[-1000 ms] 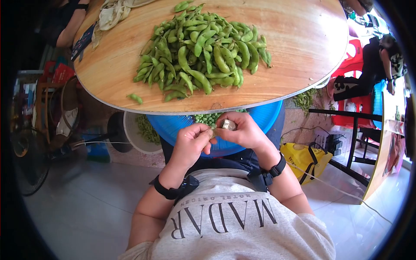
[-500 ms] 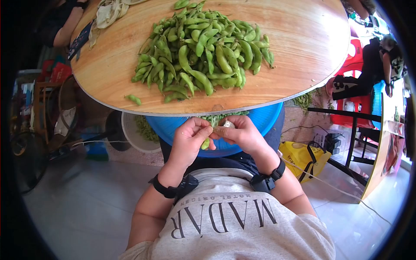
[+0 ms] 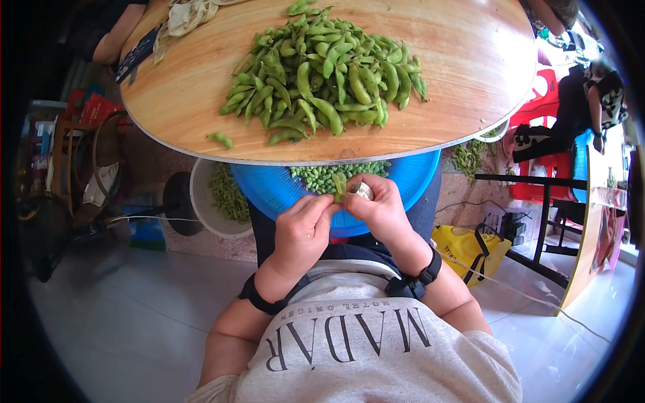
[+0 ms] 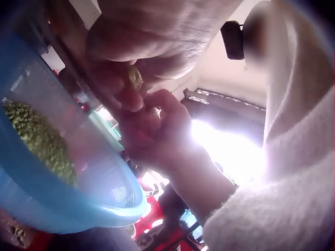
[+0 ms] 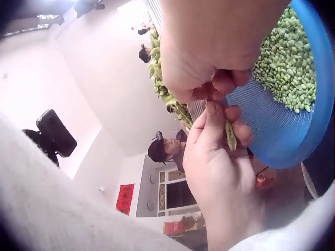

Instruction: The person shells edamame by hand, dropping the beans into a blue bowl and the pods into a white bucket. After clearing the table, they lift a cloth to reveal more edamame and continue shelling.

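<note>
A green pod (image 3: 340, 186) is pinched between both hands above the blue basket (image 3: 255, 193). The left hand (image 3: 302, 225) grips its lower end; the right hand (image 3: 383, 209) holds it from the other side, with a shiny silvery thing (image 3: 363, 191) at its thumb and fingers. In the right wrist view the pod (image 5: 230, 135) lies along the left hand's (image 5: 222, 172) curled fingers. Shelled green beans (image 3: 322, 176) lie in the basket just beyond the hands. A large pile of pods (image 3: 329, 80) rests on the wooden table (image 3: 470, 80).
One loose pod (image 3: 220, 140) lies near the table's front edge. A white basket (image 3: 208, 201) with pods or shells stands on the floor at left, a yellow bag (image 3: 468, 250) at right. Other people are partly visible at both sides.
The left hand has turned, its back now more toward the head view, and the pod points up between the hands. The table and basket have shifted slightly in view, showing more beans.
</note>
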The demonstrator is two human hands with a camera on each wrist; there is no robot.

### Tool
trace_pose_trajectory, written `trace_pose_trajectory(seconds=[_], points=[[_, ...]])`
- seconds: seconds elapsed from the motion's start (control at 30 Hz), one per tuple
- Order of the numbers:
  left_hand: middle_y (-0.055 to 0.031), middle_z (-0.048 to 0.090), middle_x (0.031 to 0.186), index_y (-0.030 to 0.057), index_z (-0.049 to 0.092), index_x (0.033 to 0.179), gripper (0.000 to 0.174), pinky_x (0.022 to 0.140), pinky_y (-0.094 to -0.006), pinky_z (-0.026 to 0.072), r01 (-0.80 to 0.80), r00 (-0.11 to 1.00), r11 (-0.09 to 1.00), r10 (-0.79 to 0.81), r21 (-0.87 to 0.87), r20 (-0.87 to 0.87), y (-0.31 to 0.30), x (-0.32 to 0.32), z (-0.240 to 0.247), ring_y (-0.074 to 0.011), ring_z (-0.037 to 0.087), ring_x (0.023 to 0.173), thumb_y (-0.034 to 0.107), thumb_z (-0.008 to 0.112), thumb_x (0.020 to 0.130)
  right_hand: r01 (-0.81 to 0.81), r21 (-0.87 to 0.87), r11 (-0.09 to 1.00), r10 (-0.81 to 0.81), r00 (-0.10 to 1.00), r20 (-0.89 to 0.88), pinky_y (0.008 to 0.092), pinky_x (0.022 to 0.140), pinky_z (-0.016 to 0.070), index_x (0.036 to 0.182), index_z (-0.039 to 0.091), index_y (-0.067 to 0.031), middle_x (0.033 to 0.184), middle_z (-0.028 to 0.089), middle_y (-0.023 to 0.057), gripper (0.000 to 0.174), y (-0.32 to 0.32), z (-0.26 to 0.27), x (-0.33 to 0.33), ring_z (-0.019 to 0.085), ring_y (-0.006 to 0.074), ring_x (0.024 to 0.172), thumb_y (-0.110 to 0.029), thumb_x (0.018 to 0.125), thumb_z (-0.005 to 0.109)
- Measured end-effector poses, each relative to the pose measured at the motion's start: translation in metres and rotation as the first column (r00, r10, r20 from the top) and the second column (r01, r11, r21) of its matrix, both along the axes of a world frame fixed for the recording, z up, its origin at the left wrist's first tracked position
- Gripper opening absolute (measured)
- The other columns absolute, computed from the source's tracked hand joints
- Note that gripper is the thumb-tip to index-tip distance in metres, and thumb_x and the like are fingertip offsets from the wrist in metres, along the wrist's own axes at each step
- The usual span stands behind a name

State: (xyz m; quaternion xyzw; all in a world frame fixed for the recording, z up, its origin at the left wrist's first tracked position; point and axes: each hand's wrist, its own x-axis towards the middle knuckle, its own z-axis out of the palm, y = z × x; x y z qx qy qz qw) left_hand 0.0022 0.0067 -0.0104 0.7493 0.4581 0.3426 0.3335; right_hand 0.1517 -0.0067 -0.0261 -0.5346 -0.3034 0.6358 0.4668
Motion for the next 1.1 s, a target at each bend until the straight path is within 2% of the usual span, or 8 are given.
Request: trace_pose_trajectory(seconds=[0.07,0.17,0.27,0.57,0.77,0.9,0.97,1.1], points=[[-0.0076,0.061,0.069,-0.0031,0.060,0.085,0.008,0.046,-0.0229,0.0432,0.000,0.998,0.998,0.004,-0.068,0.067,-0.002,0.002,0.000,-0.0104,0.054,0.051,-0.003,0.061,0.077,0.002,0.027,1.000,-0.003,0.998,0.064,0.0194,0.052,0.0379,0.079,0.058,0.0012,0.067,0.054,-0.0019,0.009,-0.002,0.001,0.000,0.045,0.0038,0.060,-0.005,0.074,0.057],[-0.0061,0.061,0.069,-0.0032,0.060,0.085,0.005,0.045,-0.0217,0.0421,-0.030,0.977,0.878,0.127,-0.478,0.171,-0.001,0.005,0.010,-0.0081,0.052,0.049,0.000,0.059,0.081,0.063,0.095,0.993,-0.055,0.996,-0.075,0.0194,0.053,0.0389,0.080,0.057,0.0007,0.068,0.054,-0.0012,0.009,-0.005,0.002,-0.005,0.046,0.0039,0.061,-0.006,0.075,0.057],[-0.0052,0.061,0.070,-0.0027,0.061,0.086,0.006,0.045,-0.0209,0.0414,0.032,0.949,0.830,0.150,-0.557,0.278,0.000,0.002,0.003,-0.0064,0.052,0.051,0.001,0.057,0.083,0.060,0.079,0.995,-0.053,0.995,-0.085,0.0190,0.052,0.0389,0.080,0.057,0.0003,0.067,0.056,0.0000,0.010,-0.004,-0.003,-0.004,0.048,0.0045,0.060,-0.009,0.077,0.058],[-0.0131,0.061,0.074,-0.0037,0.061,0.091,0.016,0.052,-0.0275,0.0469,0.048,0.999,0.989,-0.048,0.143,-0.003,0.003,-0.001,-0.002,-0.0201,0.059,0.059,-0.007,0.058,0.075,-0.029,-0.081,0.996,0.013,0.982,-0.190,0.0191,0.046,0.0356,0.079,0.058,-0.0004,0.066,0.056,0.0012,0.014,-0.001,0.000,0.005,0.046,0.0046,0.053,-0.014,0.080,0.060],[-0.0123,0.061,0.074,-0.0034,0.061,0.092,0.017,0.054,-0.0274,0.0478,0.026,0.999,0.985,-0.021,0.172,-0.031,-0.001,0.002,-0.007,-0.0199,0.060,0.062,-0.007,0.058,0.075,0.030,-0.109,0.994,-0.056,0.969,-0.241,0.0192,0.043,0.0335,0.079,0.057,0.0000,0.064,0.055,0.0015,0.010,-0.001,-0.008,-0.002,0.045,0.0044,0.052,-0.009,0.078,0.056],[-0.0085,0.061,0.071,-0.0026,0.061,0.088,0.009,0.047,-0.0218,0.0423,-0.015,0.975,0.941,0.088,-0.338,0.204,-0.001,0.003,-0.007,-0.0125,0.055,0.053,-0.002,0.056,0.080,0.096,-0.006,0.995,-0.095,0.979,-0.181,0.0190,0.045,0.0342,0.078,0.055,0.0001,0.062,0.052,0.0002,0.007,-0.003,-0.009,-0.007,0.044,0.0040,0.052,-0.006,0.076,0.055],[-0.0074,0.060,0.068,-0.0021,0.061,0.085,0.008,0.043,-0.0191,0.0374,0.038,0.904,0.722,0.269,-0.691,0.331,0.003,0.005,0.002,-0.0093,0.049,0.047,0.002,0.056,0.081,0.107,0.080,0.991,-0.098,0.989,-0.108,0.0190,0.046,0.0348,0.079,0.055,-0.0004,0.062,0.051,-0.0011,0.006,-0.002,-0.001,-0.009,0.043,0.0036,0.053,-0.006,0.075,0.055],[-0.0084,0.055,0.062,-0.0005,0.057,0.077,0.009,0.039,-0.0185,0.0290,0.294,0.683,0.390,0.553,-0.873,0.477,0.017,-0.001,-0.007,-0.0076,0.039,0.041,0.008,0.058,0.079,0.016,0.192,0.981,-0.040,0.992,0.122,0.0208,0.050,0.0367,0.079,0.055,-0.0009,0.063,0.049,-0.0020,0.007,-0.004,-0.012,-0.006,0.043,0.0043,0.056,-0.006,0.074,0.057]])
